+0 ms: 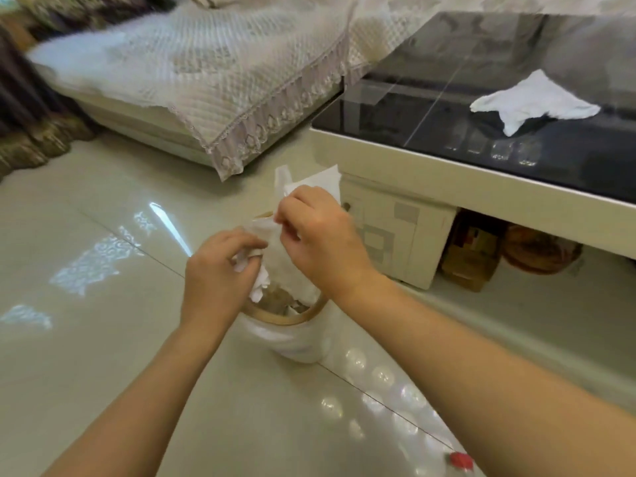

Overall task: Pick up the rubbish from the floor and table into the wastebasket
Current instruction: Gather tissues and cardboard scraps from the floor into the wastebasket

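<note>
The wastebasket (292, 320) stands on the tiled floor, white with a wooden rim and a plastic liner, crumpled paper inside. Directly above its opening, my left hand (216, 273) is closed on a crumpled white tissue (256, 290). My right hand (320, 235) pinches a larger sheet of white paper (316, 182) that sticks up behind the fingers. Both hands touch the same bunch of white paper. Another crumpled white tissue (530, 101) lies on the dark glass table top (430, 80) at the right.
A sofa with a lace cover (213, 80) fills the back left. The low table's cream cabinet (395, 232) stands just right of the basket, with a box and basket (540, 249) under the table. A clear bottle with a red cap (459, 461) lies on the floor near me.
</note>
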